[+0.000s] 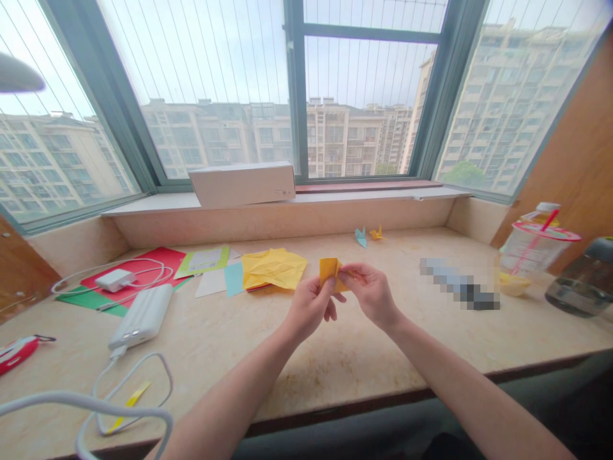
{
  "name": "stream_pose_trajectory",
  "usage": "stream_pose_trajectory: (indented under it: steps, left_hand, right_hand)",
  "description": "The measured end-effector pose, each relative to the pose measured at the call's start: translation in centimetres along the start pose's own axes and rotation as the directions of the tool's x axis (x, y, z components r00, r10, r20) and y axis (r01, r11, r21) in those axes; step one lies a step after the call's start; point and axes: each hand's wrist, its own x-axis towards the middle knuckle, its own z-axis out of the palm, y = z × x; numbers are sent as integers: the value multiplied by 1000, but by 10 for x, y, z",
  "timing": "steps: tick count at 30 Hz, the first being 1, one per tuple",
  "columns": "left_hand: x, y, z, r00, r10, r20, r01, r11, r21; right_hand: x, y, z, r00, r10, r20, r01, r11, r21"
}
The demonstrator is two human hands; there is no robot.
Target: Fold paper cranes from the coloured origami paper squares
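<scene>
A small piece of folded yellow paper is held up above the stone counter, between both hands. My left hand grips its left side, thumb across the front. With thumb and fingertips, my right hand pinches the right side, where some yellow paper shows beneath the fingers. Part of the paper is hidden behind the hands. To the left of my hands lies a creased yellow sheet on top of other coloured papers. Beyond them stand a light blue origami crane and a yellow origami crane.
At left lie a white power bank, a charger with cables, and red and green sheets. A white box rests on the sill. On the right are a blurred-out object, a plastic cup and a dark jar.
</scene>
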Motion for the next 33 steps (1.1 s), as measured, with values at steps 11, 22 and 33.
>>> stream_pose_trajectory:
  steps: [11,22,33]
  left_hand:
    - [4,13,-14,952,223,-207,-154,939,308]
    - [7,6,-14,973,127,-194,-103,986,128]
    - [1,8,-8,979,125,-163,-89,974,208]
  right_hand:
    - [-1,-8,-7,967,28,252,-5,996,-92]
    - [2,-15,-4,963,216,159,-240,959,149]
    - [-1,-11,-1,955,200,218,-233,963,138]
